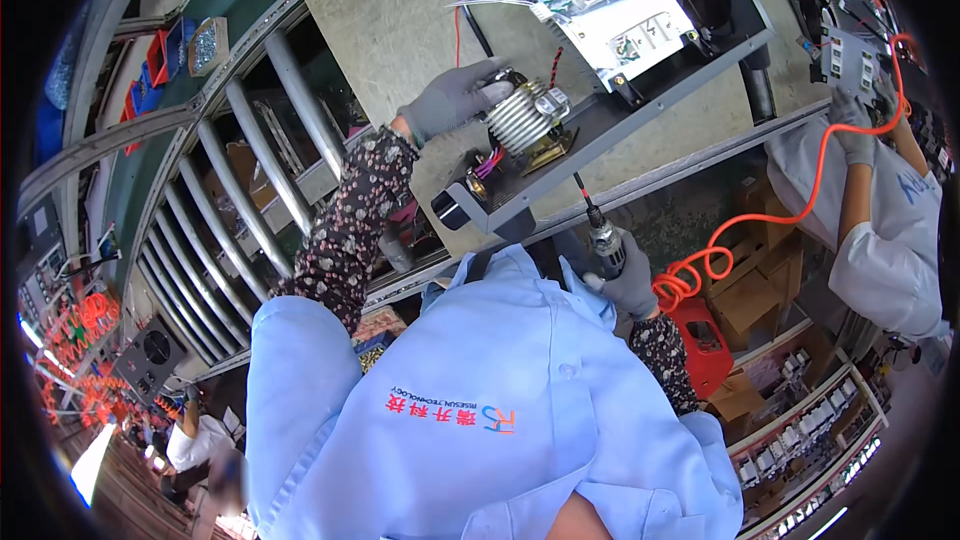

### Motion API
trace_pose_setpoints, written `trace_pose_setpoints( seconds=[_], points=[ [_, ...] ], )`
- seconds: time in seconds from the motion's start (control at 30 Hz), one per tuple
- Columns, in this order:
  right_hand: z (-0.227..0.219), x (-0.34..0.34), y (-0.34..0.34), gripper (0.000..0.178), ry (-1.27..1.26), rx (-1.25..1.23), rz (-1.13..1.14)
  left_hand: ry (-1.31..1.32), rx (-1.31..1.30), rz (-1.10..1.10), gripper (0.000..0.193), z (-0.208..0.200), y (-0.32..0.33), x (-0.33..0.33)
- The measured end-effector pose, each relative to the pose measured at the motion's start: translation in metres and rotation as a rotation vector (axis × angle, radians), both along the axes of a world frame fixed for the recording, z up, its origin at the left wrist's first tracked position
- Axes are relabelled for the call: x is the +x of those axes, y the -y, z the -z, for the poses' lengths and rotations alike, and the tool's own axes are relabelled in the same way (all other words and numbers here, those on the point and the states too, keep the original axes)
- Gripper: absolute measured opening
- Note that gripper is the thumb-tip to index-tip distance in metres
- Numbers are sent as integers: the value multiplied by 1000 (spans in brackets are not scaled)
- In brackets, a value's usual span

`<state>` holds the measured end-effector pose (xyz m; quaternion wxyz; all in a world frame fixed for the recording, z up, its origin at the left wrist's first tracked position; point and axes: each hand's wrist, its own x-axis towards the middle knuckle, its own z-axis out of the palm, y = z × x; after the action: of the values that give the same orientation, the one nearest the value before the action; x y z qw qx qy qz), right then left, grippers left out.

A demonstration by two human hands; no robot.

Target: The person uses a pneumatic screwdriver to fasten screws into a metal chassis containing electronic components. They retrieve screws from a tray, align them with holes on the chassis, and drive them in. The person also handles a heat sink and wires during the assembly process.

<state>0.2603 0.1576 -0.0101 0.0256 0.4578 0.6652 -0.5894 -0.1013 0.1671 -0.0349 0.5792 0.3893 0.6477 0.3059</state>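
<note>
Working from a distance, I have the gloved left hand (455,102) at the upper left end of a silver ribbed coil (524,120), its fingers half bent against it; I cannot tell whether they grip it. The gloved right hand (630,280) is closed around a power driver (606,245), whose bit points up just beside the front edge of a dark metal chassis (640,118). That open chassis holds the coil at its left end, with purple wires (490,162) near it, and carries a shiny plate (655,12) with white sockets farther right. An orange hose (768,217) coils beside my right wrist. Below it sits a red plastic container (710,365), its contents hidden, next to brown cardboard boxes (745,305) whose insides I cannot make out. Far left, past the metal rollers (263,155), a pale bin (222,48) is full of small silvery pieces; beside it stand a blue bin (178,48) and a red bin (156,58), too small to read inside.
</note>
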Motion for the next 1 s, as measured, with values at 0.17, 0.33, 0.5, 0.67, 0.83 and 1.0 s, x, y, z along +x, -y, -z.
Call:
trace_pose_setpoints(
  seconds=[0.17,0.33,0.5,0.67,0.83,1.0],
  points=[
    [4,-2,2,67,-18,27,20,-827,109,-470,20,-78,46,23],
    [15,-1,3,67,-5,51,-20,-470,-87,-524,17,-130,94,79],
    [22,0,1,65,-67,191,-15,-471,312,-493,13,-118,122,137],
    [22,-1,3,64,-94,148,-14,-264,178,17,16,-25,108,174],
    [21,-1,0,65,-76,145,-22,-657,252,-19,10,62,46,190],
    [25,2,1,67,-113,156,-21,-960,87,139,8,86,11,194]
  ],
)
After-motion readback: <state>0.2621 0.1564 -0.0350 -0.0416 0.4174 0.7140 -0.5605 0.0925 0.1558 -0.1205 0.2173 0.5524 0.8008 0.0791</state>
